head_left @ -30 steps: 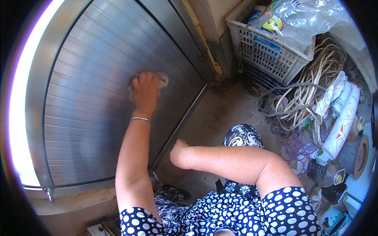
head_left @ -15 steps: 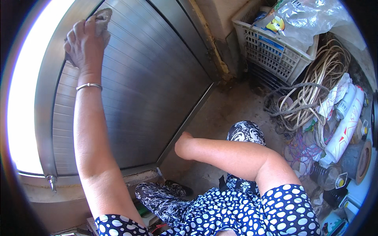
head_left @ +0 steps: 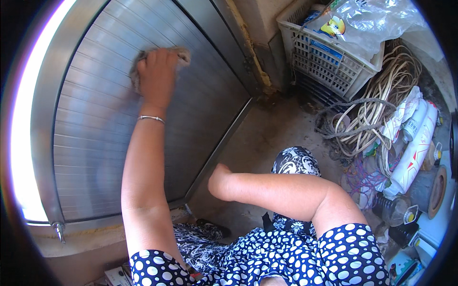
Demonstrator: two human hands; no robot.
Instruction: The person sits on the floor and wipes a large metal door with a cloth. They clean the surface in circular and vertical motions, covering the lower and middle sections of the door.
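Note:
My left hand (head_left: 157, 76) is closed over a grey-brown cleaning rag (head_left: 182, 56), pressing it flat against the upper part of a silvery metal door panel (head_left: 109, 138) with thin ribs. Folds of the rag stick out on both sides of my fingers. A thin bracelet circles that wrist. Across my lap reaches my right arm, and my right hand (head_left: 220, 181) hangs near the panel's bottom edge, bent away so its fingers are hidden. Nothing shows in it.
On the right, a white plastic crate (head_left: 329, 59) holds plastic bags. Beside it lie a coil of pale cable (head_left: 381, 105), a white tube-shaped roll (head_left: 414, 151) and several bottles. A small metal fitting (head_left: 58, 232) juts from the door frame's lower left corner.
My left hand has moved the rag from the door's upper left frame edge rightward and down onto the ribbed panel. My right arm has hardly moved.

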